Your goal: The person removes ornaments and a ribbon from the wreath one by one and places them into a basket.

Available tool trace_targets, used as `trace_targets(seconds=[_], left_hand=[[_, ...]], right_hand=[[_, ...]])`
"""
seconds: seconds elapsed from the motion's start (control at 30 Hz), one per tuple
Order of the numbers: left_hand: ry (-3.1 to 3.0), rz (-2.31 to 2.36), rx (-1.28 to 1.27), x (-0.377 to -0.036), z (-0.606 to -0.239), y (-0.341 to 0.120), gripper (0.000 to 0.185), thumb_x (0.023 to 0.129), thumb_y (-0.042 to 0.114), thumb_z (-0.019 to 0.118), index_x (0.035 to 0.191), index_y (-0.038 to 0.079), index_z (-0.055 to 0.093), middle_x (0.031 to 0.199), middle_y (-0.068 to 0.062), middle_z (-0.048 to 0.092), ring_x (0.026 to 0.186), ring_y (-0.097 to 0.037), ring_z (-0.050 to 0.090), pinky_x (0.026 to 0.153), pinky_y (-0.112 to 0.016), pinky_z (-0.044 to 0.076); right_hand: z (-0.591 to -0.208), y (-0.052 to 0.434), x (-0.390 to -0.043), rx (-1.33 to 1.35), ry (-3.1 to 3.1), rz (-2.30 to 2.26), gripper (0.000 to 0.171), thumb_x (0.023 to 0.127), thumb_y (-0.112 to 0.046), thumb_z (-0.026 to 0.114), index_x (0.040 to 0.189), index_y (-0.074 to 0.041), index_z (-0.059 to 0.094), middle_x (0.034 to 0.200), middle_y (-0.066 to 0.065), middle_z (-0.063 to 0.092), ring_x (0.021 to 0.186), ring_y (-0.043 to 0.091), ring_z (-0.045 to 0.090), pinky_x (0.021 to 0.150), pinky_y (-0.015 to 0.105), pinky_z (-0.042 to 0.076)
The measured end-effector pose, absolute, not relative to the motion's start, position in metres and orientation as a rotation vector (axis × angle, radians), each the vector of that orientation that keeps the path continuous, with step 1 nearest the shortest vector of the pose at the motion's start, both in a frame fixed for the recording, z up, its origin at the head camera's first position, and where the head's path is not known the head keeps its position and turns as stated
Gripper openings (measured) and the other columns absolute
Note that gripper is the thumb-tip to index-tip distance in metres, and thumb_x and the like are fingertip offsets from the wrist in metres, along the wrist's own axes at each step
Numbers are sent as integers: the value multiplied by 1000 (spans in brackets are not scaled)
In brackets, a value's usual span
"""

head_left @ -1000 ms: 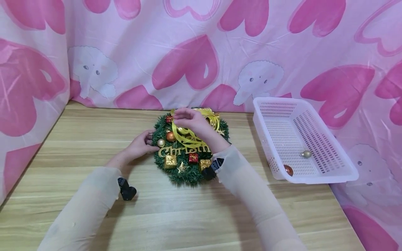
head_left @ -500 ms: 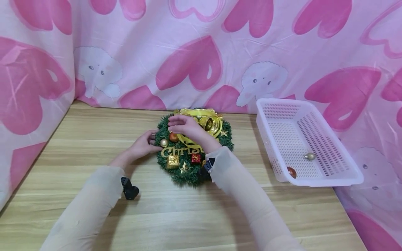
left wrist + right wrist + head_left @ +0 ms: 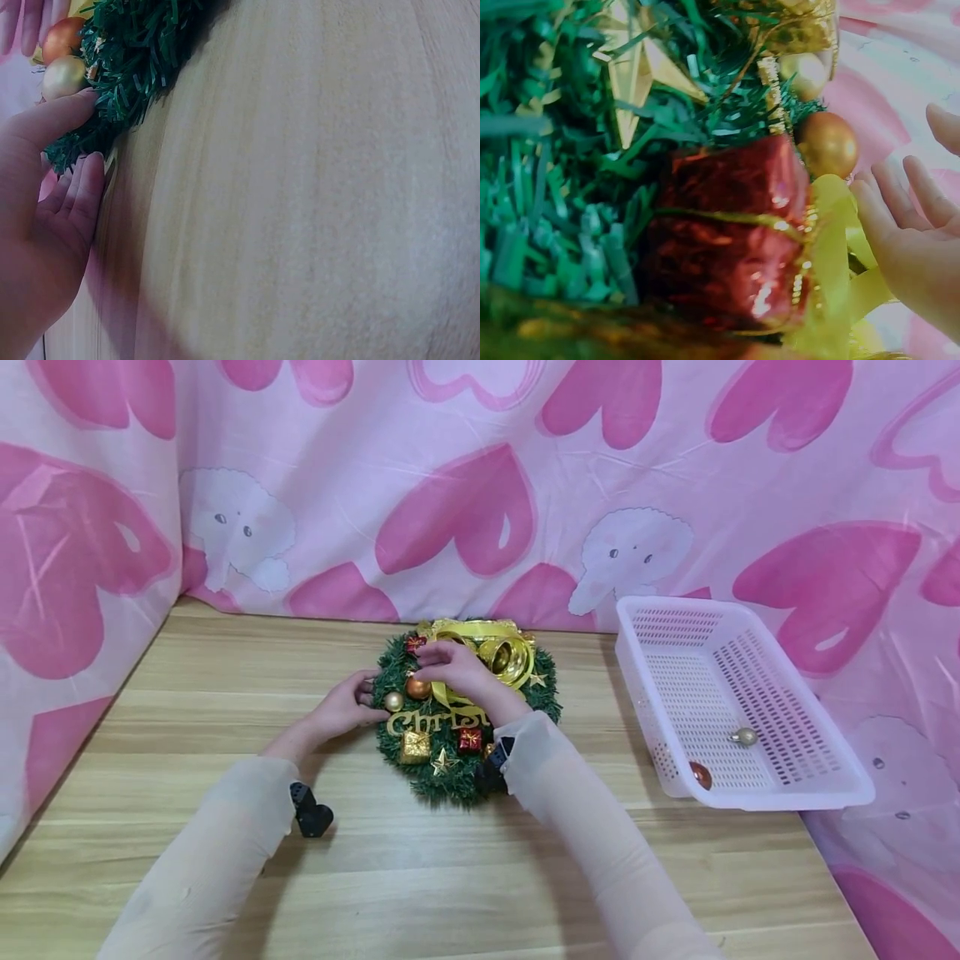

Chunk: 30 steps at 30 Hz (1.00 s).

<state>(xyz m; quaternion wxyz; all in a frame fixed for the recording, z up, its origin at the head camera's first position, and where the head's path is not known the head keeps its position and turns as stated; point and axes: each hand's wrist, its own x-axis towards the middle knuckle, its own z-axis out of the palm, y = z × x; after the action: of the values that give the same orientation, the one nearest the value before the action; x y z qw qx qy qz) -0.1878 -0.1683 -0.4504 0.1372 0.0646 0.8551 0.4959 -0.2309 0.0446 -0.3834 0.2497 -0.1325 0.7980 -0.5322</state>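
Observation:
A green Christmas wreath [image 3: 453, 789] lies on the table, trimmed with gold lettering [image 3: 427, 721], a yellow ribbon bow and gold bells [image 3: 501, 654]. My left hand [image 3: 341, 706] grips its left edge, thumb on top beside a pale gold ball [image 3: 64, 77] and fingers below the greenery. Over the upper left part, my right hand [image 3: 459, 670] reaches with loosely extended fingers, the tips close to an orange ball [image 3: 417, 687]. In the right wrist view those fingertips stand beside the orange ball and yellow ribbon [image 3: 829, 255]; a red gift box [image 3: 727, 232] fills the middle.
To the right stands a white perforated basket [image 3: 633, 693] holding a gold ball [image 3: 745, 737] and a brown-orange ball [image 3: 701, 775]. A pink heart-patterned cloth [image 3: 457, 527] hangs behind the wooden table [image 3: 420, 877] and along its sides.
My right hand has shifted slightly left and then lower over the wreath, its fingertips nearing the orange ball. The left hand keeps its grip. The head view has shifted slightly.

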Motion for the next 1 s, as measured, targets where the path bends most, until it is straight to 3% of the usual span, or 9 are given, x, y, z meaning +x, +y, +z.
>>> trace_targets(seconds=[0.67,0.87,1.0], left_hand=[[2470,1450,191,-189,-450,-168,82,78,12,72,144,0,26,120,-23,47,102,-28,48,83,-30,46],[2466,1442,189,-189,-450,-169,82,79,12,72,145,1,25,123,-23,46,104,-29,48,84,-30,45],[2458,1460,190,-187,-450,-170,84,77,15,73,145,2,26,124,-24,46,105,-30,48,86,-32,46]], right_hand=[[-400,34,-233,-366,2272,-1263,56,78,1,70,130,-7,53,129,12,56,115,25,54,97,33,46],[-401,32,-230,-455,2404,-1120,54,75,-1,73,126,-7,56,122,8,61,104,19,59,88,26,49],[-402,30,-230,-473,2445,-1048,51,75,-3,74,123,-8,59,118,8,63,103,19,59,88,27,49]])
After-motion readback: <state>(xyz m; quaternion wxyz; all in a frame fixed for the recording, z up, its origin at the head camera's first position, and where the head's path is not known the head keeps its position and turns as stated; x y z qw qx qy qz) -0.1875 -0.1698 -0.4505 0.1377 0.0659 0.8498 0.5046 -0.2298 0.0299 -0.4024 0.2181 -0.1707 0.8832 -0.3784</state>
